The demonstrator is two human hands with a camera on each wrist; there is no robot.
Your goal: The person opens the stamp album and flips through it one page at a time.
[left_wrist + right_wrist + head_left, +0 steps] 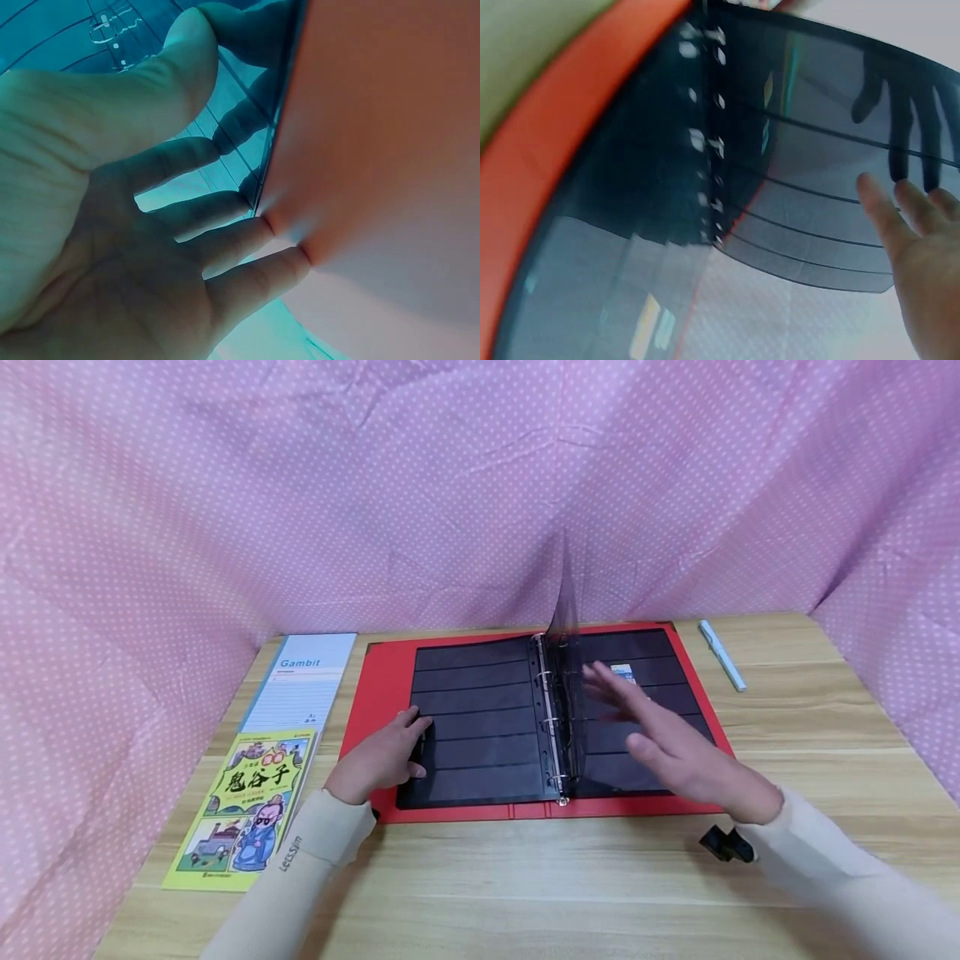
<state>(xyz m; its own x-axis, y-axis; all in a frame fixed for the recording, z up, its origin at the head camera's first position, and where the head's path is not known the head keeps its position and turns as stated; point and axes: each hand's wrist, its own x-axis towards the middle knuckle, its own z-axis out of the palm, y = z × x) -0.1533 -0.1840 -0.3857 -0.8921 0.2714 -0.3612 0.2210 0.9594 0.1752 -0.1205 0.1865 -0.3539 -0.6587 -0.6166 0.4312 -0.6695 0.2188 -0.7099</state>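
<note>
A red ring binder (384,693) lies spread out on the table, with black pocket pages on both sides of its metal rings (551,722). My left hand (378,760) rests at the outer edge of the left page (480,718); in the left wrist view its extended fingertips (289,262) touch the page edge and the red cover. One page (566,597) stands upright at the rings. Beside it, my right hand (686,760) is held over the right page (660,693) with fingers extended, its reflection showing in the glossy sheet (810,217). A small card (623,673) shows in a right-page pocket.
Left of the binder lie a white and blue notebook (303,681) marked Gambit and a yellow-green comic book (240,810), partly overlapping it. A light blue pen (722,656) lies at the back right. Pink dotted cloth (450,493) hangs behind the wooden table (525,885).
</note>
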